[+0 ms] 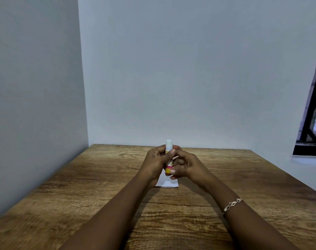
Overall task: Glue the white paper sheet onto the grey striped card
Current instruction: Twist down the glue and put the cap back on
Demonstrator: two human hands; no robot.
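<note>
My left grip (156, 160) curls round the glue stick (170, 164) and holds it upright, its white tip showing above the fingers. My right grip (185, 166) pinches the stick's yellow base. Beneath both, the white paper sheet (169, 184) lies flat on the wooden tabletop (81, 195), partly hidden by them. A bracelet (233, 204) circles my right wrist.
</note>
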